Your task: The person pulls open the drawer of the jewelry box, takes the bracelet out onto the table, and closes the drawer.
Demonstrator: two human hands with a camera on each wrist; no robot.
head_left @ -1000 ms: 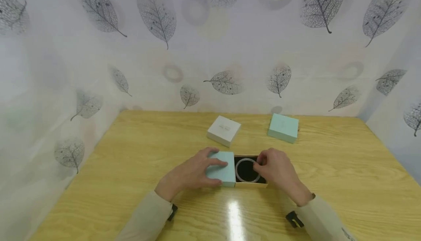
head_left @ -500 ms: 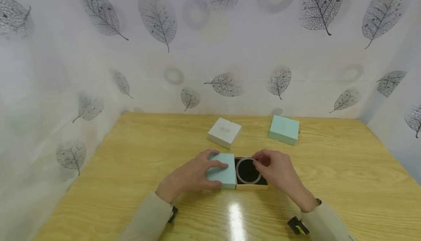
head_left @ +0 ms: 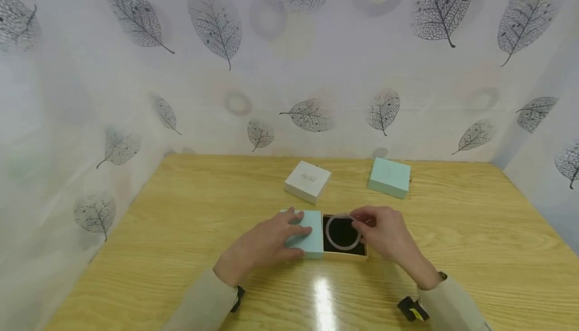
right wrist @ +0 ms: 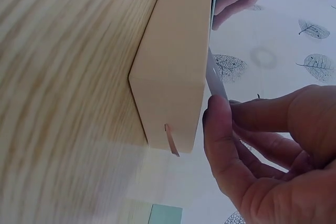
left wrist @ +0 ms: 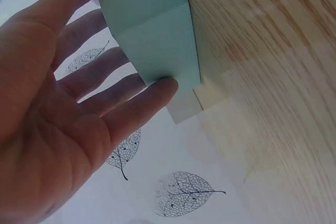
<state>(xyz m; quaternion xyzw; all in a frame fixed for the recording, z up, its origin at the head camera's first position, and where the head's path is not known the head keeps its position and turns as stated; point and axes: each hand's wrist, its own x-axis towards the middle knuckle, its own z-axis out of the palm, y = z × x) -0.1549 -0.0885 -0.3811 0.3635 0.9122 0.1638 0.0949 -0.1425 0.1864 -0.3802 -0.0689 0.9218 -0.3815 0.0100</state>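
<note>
A light-blue box sleeve (head_left: 313, 243) lies on the table, and from its right end projects a drawer (head_left: 346, 256) with tan outer walls and a black lining. My left hand (head_left: 267, 240) rests on the sleeve, fingers spread, thumb along the near edge; in the left wrist view the little finger (left wrist: 144, 107) touches the sleeve's end face. With thumb and index finger, my right hand (head_left: 384, 233) pinches a pale bangle (head_left: 329, 238) at its far right edge. The bangle tilts, its held side raised above the drawer's rim, as the right wrist view shows (right wrist: 216, 80).
Behind the drawer box sits a white box (head_left: 308, 180). A second mint-green box (head_left: 390, 176) stands further right near the back of the wooden table (head_left: 203, 190). A leaf-patterned cloth (head_left: 289, 70) rises behind the table. A small ribbon tab (right wrist: 171, 141) hangs from the drawer's end.
My right hand has raised its side of the bangle and drawn it slightly right. The left fingers have shifted on the sleeve; the boxes stay where they were.
</note>
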